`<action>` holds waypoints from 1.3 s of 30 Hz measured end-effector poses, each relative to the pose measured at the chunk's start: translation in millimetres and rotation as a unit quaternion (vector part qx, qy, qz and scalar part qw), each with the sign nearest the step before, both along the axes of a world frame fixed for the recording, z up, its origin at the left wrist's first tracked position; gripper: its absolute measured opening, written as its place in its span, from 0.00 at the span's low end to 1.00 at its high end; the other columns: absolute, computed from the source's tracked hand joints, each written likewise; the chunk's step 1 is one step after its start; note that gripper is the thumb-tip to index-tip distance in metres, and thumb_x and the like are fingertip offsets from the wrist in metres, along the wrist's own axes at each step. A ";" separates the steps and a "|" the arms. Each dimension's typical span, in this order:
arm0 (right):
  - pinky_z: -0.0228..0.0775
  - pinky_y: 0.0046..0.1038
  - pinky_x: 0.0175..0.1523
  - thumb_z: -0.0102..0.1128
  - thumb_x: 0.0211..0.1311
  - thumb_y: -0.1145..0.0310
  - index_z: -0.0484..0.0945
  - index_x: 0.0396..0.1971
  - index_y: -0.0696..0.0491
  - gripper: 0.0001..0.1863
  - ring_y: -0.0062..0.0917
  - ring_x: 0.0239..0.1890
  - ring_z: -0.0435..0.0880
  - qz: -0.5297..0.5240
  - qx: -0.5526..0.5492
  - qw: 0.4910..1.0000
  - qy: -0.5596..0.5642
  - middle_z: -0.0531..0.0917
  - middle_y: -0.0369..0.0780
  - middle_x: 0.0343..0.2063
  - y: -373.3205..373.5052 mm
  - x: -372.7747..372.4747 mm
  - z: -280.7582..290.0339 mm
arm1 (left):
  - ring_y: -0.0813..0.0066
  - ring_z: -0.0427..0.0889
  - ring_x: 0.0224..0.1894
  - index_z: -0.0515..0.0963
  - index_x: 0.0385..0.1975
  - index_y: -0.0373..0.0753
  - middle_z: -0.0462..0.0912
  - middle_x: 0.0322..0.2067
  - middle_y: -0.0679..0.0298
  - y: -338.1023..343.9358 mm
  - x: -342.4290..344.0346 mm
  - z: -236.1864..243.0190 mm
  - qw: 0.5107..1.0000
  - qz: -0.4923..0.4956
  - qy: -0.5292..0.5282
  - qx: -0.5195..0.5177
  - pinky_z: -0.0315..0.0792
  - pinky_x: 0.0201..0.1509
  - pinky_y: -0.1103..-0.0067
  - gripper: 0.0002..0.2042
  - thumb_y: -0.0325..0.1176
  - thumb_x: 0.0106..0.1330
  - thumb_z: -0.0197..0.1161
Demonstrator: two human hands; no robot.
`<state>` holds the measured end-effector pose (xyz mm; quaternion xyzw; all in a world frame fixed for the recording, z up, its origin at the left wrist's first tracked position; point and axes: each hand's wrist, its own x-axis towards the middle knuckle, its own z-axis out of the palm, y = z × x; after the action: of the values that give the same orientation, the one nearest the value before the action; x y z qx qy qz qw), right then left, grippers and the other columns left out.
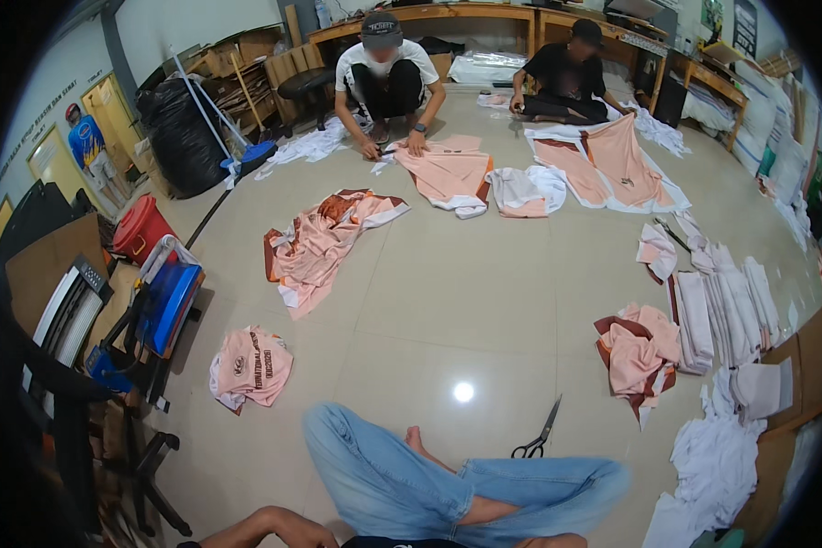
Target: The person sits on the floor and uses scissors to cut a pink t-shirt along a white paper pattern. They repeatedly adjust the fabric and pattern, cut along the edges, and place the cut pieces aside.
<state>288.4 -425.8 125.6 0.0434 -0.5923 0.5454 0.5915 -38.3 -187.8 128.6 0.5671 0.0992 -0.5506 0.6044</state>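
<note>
I sit cross-legged on the tiled floor in light blue jeans (pixel 388 475). At the lower edge, my left hand (pixel 303 532) shows only in part, bent in toward my body, its fingers hidden. A sliver of skin, seemingly my right hand (pixel 553 541), shows beside my right leg. Nothing held can be seen in either. Black-handled scissors (pixel 541 434) lie on the floor just beyond my right leg. A crumpled peach shirt (pixel 254 367) with dark print lies ahead on the left; a peach and maroon cloth heap (pixel 642 352) lies on the right.
Two people (pixel 388 78) (pixel 571 82) sit at the far side among peach cloth pieces (pixel 623 164). Folded white cloth stacks (pixel 721 306) and white scraps (pixel 717 457) line the right. A blue machine (pixel 169 306), red bucket (pixel 143 228) and black bag (pixel 181 137) stand left.
</note>
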 end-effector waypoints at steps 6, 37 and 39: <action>0.73 0.47 0.43 0.71 0.64 0.51 0.85 0.49 0.54 0.23 0.38 0.36 0.83 0.030 -0.059 0.998 -0.014 0.85 0.40 0.39 56.6 -1.6 -31.2 | 0.84 0.74 0.30 0.87 0.43 0.34 0.85 0.27 0.69 19.4 -32.2 -102.2 0.956 0.245 -0.080 0.138 0.71 0.38 0.80 0.20 0.48 0.77 0.61; 0.73 0.41 0.51 0.64 0.70 0.52 0.84 0.48 0.58 0.22 0.37 0.45 0.84 -0.030 -0.323 0.910 -0.259 0.86 0.43 0.42 134.0 -112.4 -115.5 | 0.65 0.80 0.19 0.78 0.55 0.50 0.78 0.16 0.64 -23.0 26.8 -100.3 0.827 0.322 -0.202 0.414 0.72 0.28 0.69 0.17 0.36 0.66 0.59; 0.74 0.41 0.52 0.64 0.70 0.52 0.84 0.48 0.58 0.22 0.36 0.45 0.84 -0.045 -0.333 0.903 -0.268 0.86 0.44 0.42 137.1 -112.7 -122.8 | 0.64 0.79 0.18 0.79 0.54 0.50 0.77 0.15 0.64 -20.1 31.3 -94.0 0.827 0.316 -0.215 0.413 0.71 0.27 0.68 0.17 0.35 0.65 0.58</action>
<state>175.7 -288.7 2.8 -0.3308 -0.5138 0.6748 0.4138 -7.0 -207.9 34.7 0.8054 0.3587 -0.1011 0.4609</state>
